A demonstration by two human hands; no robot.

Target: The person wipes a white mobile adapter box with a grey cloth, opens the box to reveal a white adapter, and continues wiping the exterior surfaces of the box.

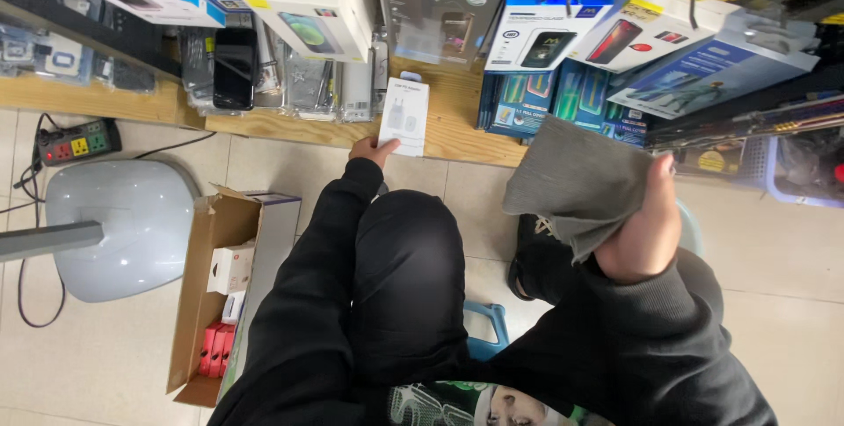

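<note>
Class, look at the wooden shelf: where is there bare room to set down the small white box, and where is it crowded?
Bare wood shows on the wooden shelf right of the small white box held by the left hand, bordered by blue packages. Left, clear sleeved packets crowd it.

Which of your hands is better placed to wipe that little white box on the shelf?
Right, probably. The right hand already grips the grey cloth, raised near the wooden shelf. The left hand is busy pinching the white box at its lower edge.
</note>
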